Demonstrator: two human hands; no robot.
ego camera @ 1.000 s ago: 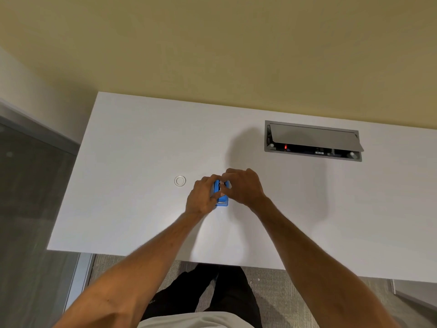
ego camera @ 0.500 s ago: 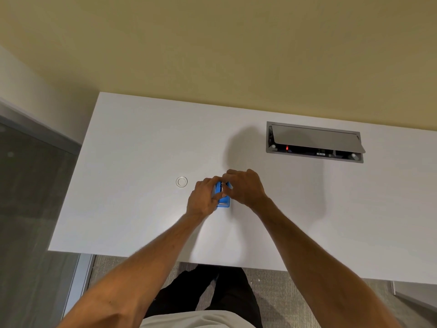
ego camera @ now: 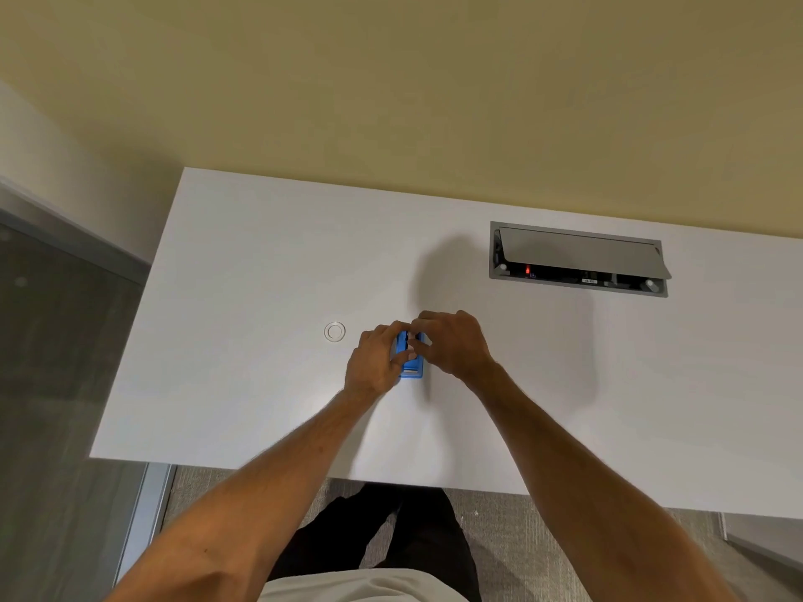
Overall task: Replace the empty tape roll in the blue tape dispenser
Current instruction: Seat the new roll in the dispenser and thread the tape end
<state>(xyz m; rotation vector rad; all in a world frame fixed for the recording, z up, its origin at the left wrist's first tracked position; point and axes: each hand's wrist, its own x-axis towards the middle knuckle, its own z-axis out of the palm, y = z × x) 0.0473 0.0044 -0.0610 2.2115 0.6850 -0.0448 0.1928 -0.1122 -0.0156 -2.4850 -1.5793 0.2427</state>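
Note:
The blue tape dispenser (ego camera: 411, 368) rests on the white desk (ego camera: 243, 384), with only its near end and a strip of its top showing between my hands. My left hand (ego camera: 374, 360) grips its left side. My right hand (ego camera: 452, 343) closes over its far end from the right, fingertips pinched at the top of the dispenser. What those fingertips hold is hidden. A small clear tape roll (ego camera: 334, 331) lies flat on the desk to the left of my left hand.
A grey cable box (ego camera: 578, 258) with its lid raised is sunk into the desk at the back right. The desk's left edge borders a glass partition (ego camera: 52, 384). The near edge is just above my legs.
Both hands stay on the dispenser in the same spot. The fingers have shifted only slightly over its top.

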